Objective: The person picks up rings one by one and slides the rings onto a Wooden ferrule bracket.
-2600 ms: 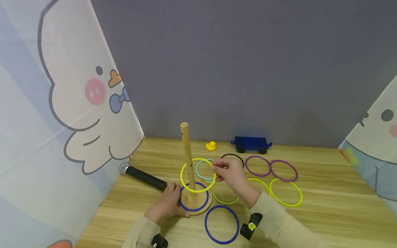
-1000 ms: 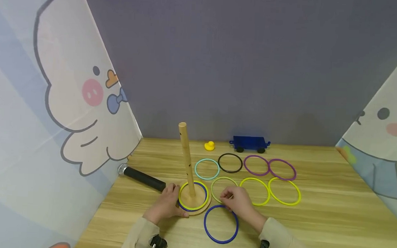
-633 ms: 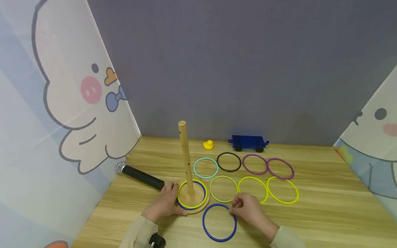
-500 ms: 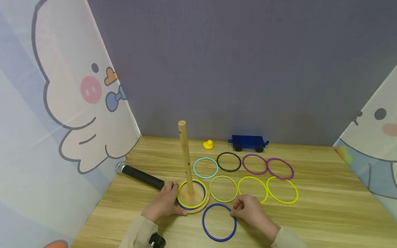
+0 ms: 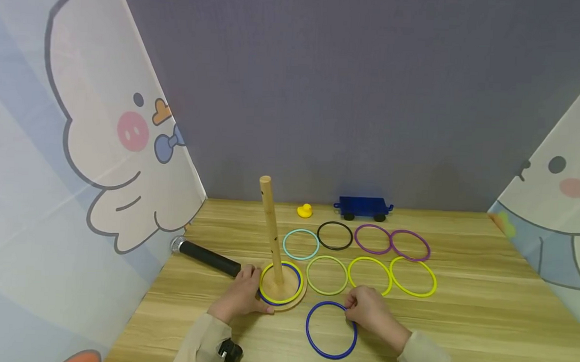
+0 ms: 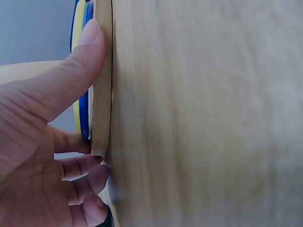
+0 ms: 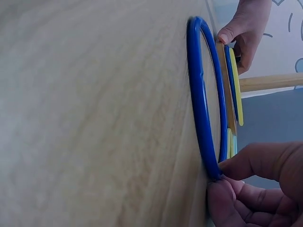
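Observation:
A wooden ring-toss stand (image 5: 271, 228) rises from its round base, with a yellow ring (image 5: 264, 295) lying on a blue one around the peg's foot. My left hand (image 5: 242, 294) grips the base's left edge; in the left wrist view the thumb (image 6: 71, 75) lies along the rim. My right hand (image 5: 369, 310) pinches the right side of a loose blue ring (image 5: 308, 339) between thumb and fingertips. In the right wrist view that blue ring (image 7: 201, 118) lies flat or nearly so at the tabletop; any small lift is hard to tell.
Right of the stand lie a light green ring (image 5: 326, 294), two yellow rings (image 5: 370, 258), two purple rings (image 5: 364, 250), a black ring (image 5: 334, 249) and a light blue ring (image 5: 300, 258). A microphone (image 5: 210, 257) lies left. Behind are a rubber duck (image 5: 305, 211) and a blue toy wagon (image 5: 363, 207).
The yellow ring was lowered over the peg and let go. My right hand then moved to the loose blue ring, pinched it and shifted it slightly right and nearer. The left hand stayed put.

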